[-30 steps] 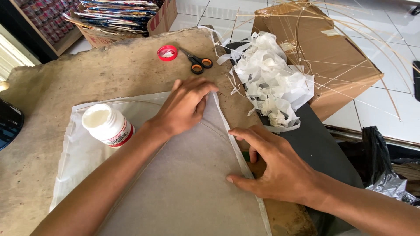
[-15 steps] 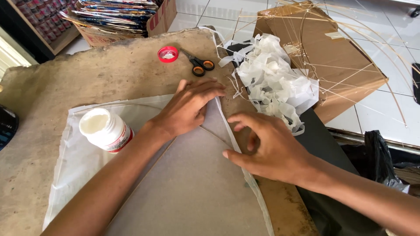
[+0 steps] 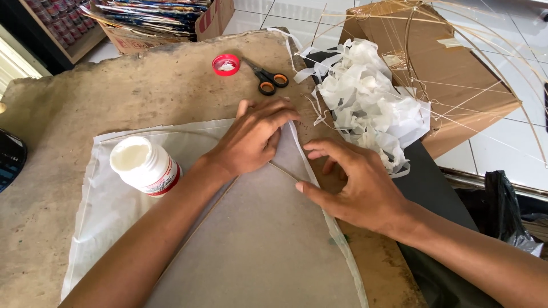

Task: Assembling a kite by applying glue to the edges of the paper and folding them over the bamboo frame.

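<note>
I am seeing the left hand point(image 3: 254, 140) lying flat, fingers spread, on the thin translucent paper sheet point(image 3: 251, 245) which is lying on the brown tabletop point(image 3: 142, 85). The right hand point(image 3: 357, 182) is pressing the sheet's right edge with open fingers, gripping nothing. An open white glue jar point(image 3: 145, 165) is standing on the sheet, just beside the left forearm. Its red lid point(image 3: 226, 65) and scissors point(image 3: 267, 77) are lying farther away.

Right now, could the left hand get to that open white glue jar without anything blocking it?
Probably yes: the glue jar stands beside the left hand on the thin sheet, with only bare paper between them.
</note>
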